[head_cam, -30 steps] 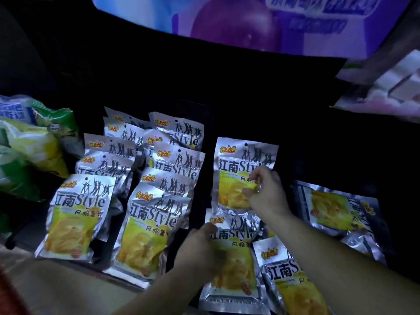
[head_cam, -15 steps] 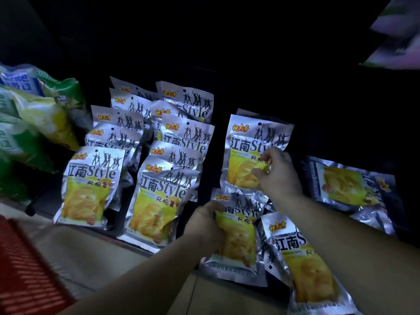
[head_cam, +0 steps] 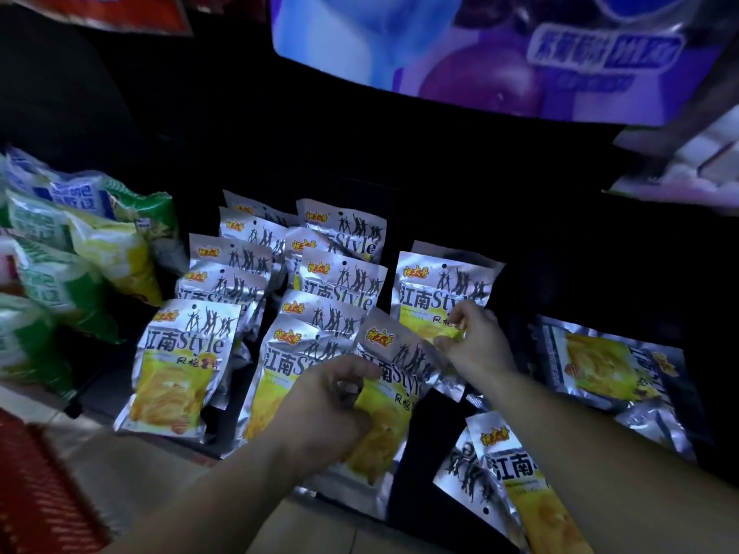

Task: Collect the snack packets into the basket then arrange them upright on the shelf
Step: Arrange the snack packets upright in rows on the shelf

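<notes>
a dark shelf [head_cam: 460,201] carries two upright rows of silver snack packets [head_cam: 340,281] at its left part, with green bags [head_cam: 60,273] further left. a flat packet [head_cam: 608,361] lies at the right. the left hand [head_cam: 332,409] grips a tilted packet [head_cam: 394,377] near the shelf's front edge. the right hand [head_cam: 476,341] pinches an upright packet [head_cam: 440,297] just behind it.
</notes>
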`<state>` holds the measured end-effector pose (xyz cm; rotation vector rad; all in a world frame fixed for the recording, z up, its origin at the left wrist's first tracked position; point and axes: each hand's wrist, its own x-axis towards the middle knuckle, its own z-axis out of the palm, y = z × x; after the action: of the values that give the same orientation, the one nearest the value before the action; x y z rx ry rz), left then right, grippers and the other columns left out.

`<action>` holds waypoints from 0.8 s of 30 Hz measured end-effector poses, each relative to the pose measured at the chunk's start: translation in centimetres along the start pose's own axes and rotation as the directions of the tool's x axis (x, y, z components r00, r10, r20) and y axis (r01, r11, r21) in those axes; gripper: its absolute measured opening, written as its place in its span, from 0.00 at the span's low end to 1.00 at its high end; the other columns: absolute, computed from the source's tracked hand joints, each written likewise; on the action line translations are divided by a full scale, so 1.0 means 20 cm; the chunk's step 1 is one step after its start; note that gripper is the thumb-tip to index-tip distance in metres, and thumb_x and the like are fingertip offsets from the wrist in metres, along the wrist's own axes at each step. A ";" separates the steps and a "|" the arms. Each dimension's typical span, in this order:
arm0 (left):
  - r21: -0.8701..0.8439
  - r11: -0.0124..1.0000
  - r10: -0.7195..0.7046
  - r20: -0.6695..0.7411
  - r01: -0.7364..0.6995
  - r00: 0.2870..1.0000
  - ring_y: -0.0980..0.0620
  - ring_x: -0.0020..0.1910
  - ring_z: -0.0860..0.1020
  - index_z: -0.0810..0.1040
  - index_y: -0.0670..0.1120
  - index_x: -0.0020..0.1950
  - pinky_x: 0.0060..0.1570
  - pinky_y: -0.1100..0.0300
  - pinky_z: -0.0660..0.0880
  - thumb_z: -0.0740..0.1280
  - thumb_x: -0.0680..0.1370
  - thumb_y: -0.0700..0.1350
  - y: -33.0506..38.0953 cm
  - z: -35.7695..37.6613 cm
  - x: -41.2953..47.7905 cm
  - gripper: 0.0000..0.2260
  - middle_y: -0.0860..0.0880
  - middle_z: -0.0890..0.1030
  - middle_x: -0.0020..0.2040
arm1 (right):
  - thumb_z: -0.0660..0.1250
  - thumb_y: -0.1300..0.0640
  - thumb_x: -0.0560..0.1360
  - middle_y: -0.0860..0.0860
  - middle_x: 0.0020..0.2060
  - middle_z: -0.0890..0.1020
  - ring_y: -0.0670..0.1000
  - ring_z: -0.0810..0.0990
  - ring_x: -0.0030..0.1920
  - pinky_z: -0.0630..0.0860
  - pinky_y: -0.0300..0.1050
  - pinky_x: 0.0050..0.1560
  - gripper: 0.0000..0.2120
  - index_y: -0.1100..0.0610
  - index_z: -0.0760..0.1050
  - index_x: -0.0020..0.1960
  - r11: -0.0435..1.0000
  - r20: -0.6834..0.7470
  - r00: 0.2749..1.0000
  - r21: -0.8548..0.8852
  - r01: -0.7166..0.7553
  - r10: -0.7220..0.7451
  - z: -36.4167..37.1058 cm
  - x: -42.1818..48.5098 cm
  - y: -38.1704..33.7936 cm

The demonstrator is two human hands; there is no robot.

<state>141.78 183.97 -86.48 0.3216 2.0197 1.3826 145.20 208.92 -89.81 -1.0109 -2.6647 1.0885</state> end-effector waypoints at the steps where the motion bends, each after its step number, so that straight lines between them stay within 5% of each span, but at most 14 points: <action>1: 0.021 1.000 0.010 -0.010 -0.010 1.000 0.55 0.27 0.72 0.83 0.58 0.51 0.28 0.60 0.71 0.69 0.67 0.32 0.00 0.00 0.01 0.23 0.47 0.81 0.39 | 0.72 0.57 0.77 0.50 0.54 0.73 0.48 0.76 0.44 0.69 0.41 0.36 0.10 0.48 0.71 0.48 1.000 0.014 1.000 0.027 -0.005 0.005 0.00 0.00 0.01; 5: 0.011 0.999 0.031 -0.044 -0.031 0.999 0.46 0.31 0.77 0.81 0.59 0.51 0.30 0.53 0.75 0.67 0.68 0.31 -0.03 -0.01 0.08 0.23 0.41 0.83 0.44 | 0.63 0.55 0.81 0.55 0.47 0.79 0.54 0.76 0.42 0.72 0.49 0.42 0.06 0.50 0.76 0.45 0.973 0.102 0.993 0.215 -0.085 0.064 -0.03 -0.01 0.01; 7: -0.031 0.999 0.019 -0.065 -0.021 0.998 0.42 0.31 0.79 0.81 0.56 0.50 0.30 0.50 0.77 0.66 0.68 0.29 -0.01 0.01 0.13 0.23 0.39 0.84 0.44 | 0.60 0.49 0.83 0.55 0.57 0.81 0.54 0.77 0.48 0.75 0.54 0.56 0.12 0.50 0.80 0.58 0.927 0.160 0.976 0.320 -0.196 0.151 -0.06 -0.02 0.01; 9: -0.049 0.998 0.023 -0.096 -0.028 0.995 0.48 0.28 0.76 0.80 0.55 0.48 0.27 0.59 0.73 0.67 0.69 0.27 -0.01 0.03 0.17 0.22 0.42 0.81 0.39 | 0.57 0.38 0.82 0.50 0.64 0.77 0.55 0.77 0.61 0.73 0.58 0.67 0.22 0.47 0.76 0.68 0.885 0.205 0.950 0.359 -0.297 0.235 -0.09 -0.03 0.02; 11: -0.047 0.998 0.046 -0.085 -0.050 0.995 0.50 0.27 0.71 0.80 0.56 0.47 0.29 0.60 0.69 0.69 0.70 0.28 -0.01 0.06 0.23 0.22 0.46 0.78 0.32 | 0.53 0.30 0.79 0.47 0.62 0.77 0.55 0.77 0.62 0.75 0.60 0.65 0.27 0.44 0.80 0.63 0.872 0.214 0.938 0.357 -0.334 0.272 -0.12 -0.04 0.03; 14: 0.043 0.996 0.080 -0.036 -0.079 0.996 0.54 0.25 0.65 0.79 0.60 0.46 0.29 0.61 0.65 0.69 0.70 0.29 -0.03 0.14 0.29 0.23 0.58 0.70 0.25 | 0.58 0.32 0.79 0.49 0.60 0.78 0.56 0.79 0.60 0.78 0.60 0.61 0.23 0.46 0.80 0.62 0.856 0.217 0.941 0.399 -0.328 0.259 -0.15 -0.06 0.03; 17: 0.141 0.987 0.091 -0.050 -0.083 0.995 0.55 0.24 0.66 0.78 0.60 0.46 0.28 0.62 0.65 0.70 0.69 0.31 -0.04 0.21 0.36 0.22 0.57 0.71 0.25 | 0.71 0.46 0.78 0.56 0.54 0.80 0.61 0.80 0.56 0.80 0.64 0.57 0.12 0.54 0.77 0.53 0.892 0.182 0.966 0.383 -0.241 0.183 -0.16 -0.08 0.06; 19: 0.233 0.969 0.102 -0.067 -0.084 0.992 0.57 0.25 0.69 0.78 0.58 0.47 0.26 0.65 0.65 0.70 0.69 0.32 -0.04 0.24 0.40 0.20 0.56 0.73 0.31 | 0.73 0.53 0.77 0.54 0.48 0.80 0.59 0.81 0.51 0.81 0.66 0.52 0.09 0.54 0.74 0.49 0.917 0.117 0.975 0.336 -0.216 0.187 -0.14 -0.08 0.09; 22: 0.465 0.875 0.183 -0.059 -0.136 0.981 0.57 0.38 0.75 0.76 0.58 0.51 0.29 0.71 0.68 0.70 0.69 0.34 -0.03 0.28 0.40 0.20 0.53 0.76 0.52 | 0.72 0.55 0.77 0.54 0.44 0.79 0.59 0.81 0.46 0.82 0.67 0.46 0.10 0.54 0.71 0.44 0.930 0.045 0.976 0.300 -0.215 0.211 -0.11 -0.07 0.13; 24: 0.532 0.833 0.222 -0.070 -0.152 0.972 0.53 0.46 0.79 0.77 0.56 0.58 0.37 0.64 0.77 0.69 0.71 0.35 -0.03 0.30 0.38 0.21 0.54 0.73 0.62 | 0.71 0.54 0.78 0.55 0.44 0.79 0.60 0.82 0.46 0.83 0.66 0.43 0.10 0.53 0.70 0.44 0.941 0.049 0.977 0.263 -0.214 0.208 -0.10 -0.04 0.16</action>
<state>139.94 192.18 -91.25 0.7025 2.5164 0.9482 148.25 211.25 -90.15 -1.2536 -2.3767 1.4585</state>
